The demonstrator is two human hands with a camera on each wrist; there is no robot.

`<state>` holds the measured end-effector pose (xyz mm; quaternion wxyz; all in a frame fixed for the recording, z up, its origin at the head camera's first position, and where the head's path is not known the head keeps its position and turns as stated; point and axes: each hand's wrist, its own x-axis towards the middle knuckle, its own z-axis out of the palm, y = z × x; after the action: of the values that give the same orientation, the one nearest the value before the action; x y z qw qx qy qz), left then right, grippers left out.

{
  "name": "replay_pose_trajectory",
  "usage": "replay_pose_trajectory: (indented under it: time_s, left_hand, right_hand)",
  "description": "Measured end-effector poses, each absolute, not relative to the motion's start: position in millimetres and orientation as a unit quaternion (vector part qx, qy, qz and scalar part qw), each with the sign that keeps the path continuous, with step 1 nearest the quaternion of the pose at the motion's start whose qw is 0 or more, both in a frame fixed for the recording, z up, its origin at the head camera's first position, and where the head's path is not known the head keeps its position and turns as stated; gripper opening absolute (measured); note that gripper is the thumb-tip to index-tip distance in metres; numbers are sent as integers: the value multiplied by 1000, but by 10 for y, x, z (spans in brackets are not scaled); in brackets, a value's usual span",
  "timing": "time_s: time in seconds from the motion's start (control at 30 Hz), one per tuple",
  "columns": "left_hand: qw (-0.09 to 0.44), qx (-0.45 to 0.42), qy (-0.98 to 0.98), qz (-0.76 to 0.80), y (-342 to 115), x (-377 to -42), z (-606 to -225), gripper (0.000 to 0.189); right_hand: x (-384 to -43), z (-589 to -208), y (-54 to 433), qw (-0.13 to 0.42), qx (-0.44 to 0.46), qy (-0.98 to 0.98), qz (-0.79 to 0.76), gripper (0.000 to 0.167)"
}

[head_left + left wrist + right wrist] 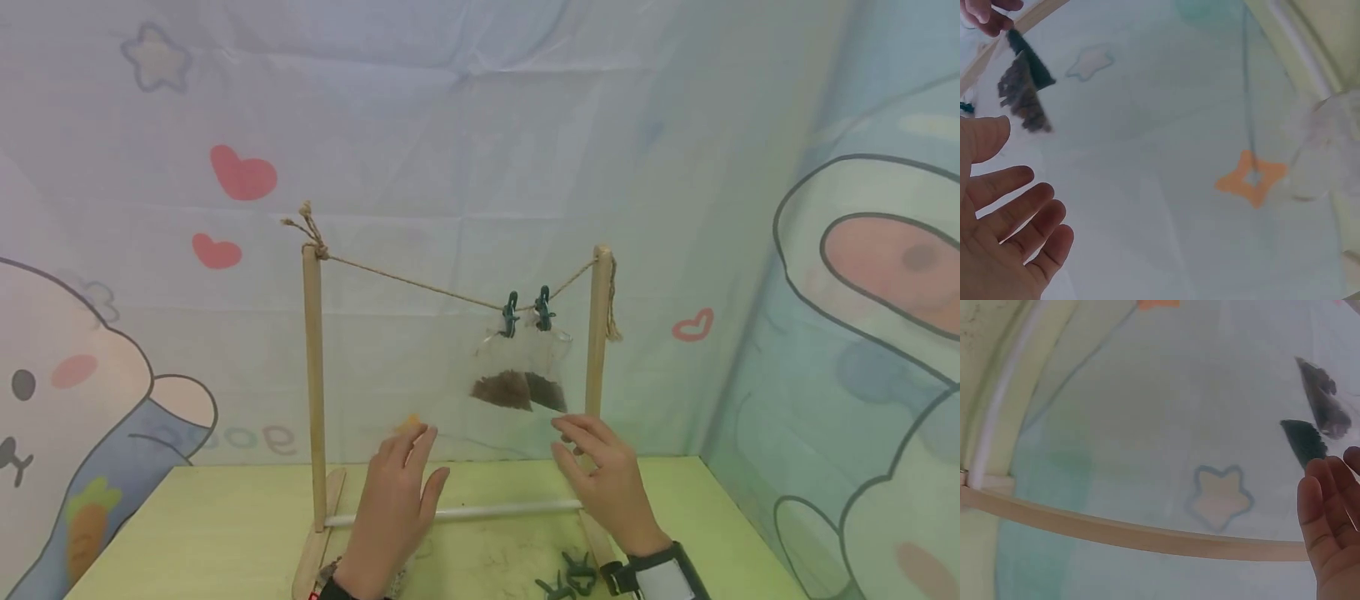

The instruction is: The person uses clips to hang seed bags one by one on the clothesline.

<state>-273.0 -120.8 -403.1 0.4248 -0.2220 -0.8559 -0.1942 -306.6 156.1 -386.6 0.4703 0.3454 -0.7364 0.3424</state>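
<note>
Two small clear bags hang side by side from a sagging twine (420,286), each under a dark green clip, the left clip (510,314) and the right clip (543,309). Brownish bits (504,390) fill the bottom of one bag, and darker, greenish matter (547,392) the other. Below and left of them, my left hand (397,500) is raised with loosely spread fingers and holds nothing. My right hand (606,479) hovers just below the bags, its fingers slightly bent. In the right wrist view its fingertips (1315,469) appear close to the greenish contents; whether they touch cannot be told.
The twine is tied between a left wooden post (313,392) and a right wooden post (597,342), with a white bar (510,510) across the base. Spare green clips (580,573) lie on the yellow table (225,517). Something clear and crumpled (1338,140) lies near my left wrist.
</note>
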Motion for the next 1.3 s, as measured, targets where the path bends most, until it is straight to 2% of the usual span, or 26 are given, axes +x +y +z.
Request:
replay_pose_trajectory:
  time_s: [0.23, 0.5, 0.73, 0.97, 1.1, 1.3]
  left_hand:
    - [393, -202, -877, -191, -1164, -2738, -4354, 48]
    - [330, -179, -906, -196, -1176, -2769, -4632, 46]
    - [271, -179, -923, -205, -1204, -2785, -4722, 42]
    - [268, -187, -925, -195, -1181, -2826, -4779, 40]
    - [267, -205, -923, -184, -1112, -2818, -4808, 40]
    - [256, -247, -920, -163, -981, -2782, -4810, 40]
  right_hand:
    - [-3039, -4316, 1530, 453, 295, -762, 357, 34]
    - [-3005, -4569, 1512, 441, 274, -765, 382, 34]
    - [-2975, -4729, 1521, 429, 257, -777, 383, 33]
    - [-2974, -4781, 1577, 404, 236, -799, 378, 28]
    - [-2961, -4775, 1637, 357, 201, -831, 376, 23]
    - [-2937, -4734, 1724, 217, 120, -892, 379, 10]
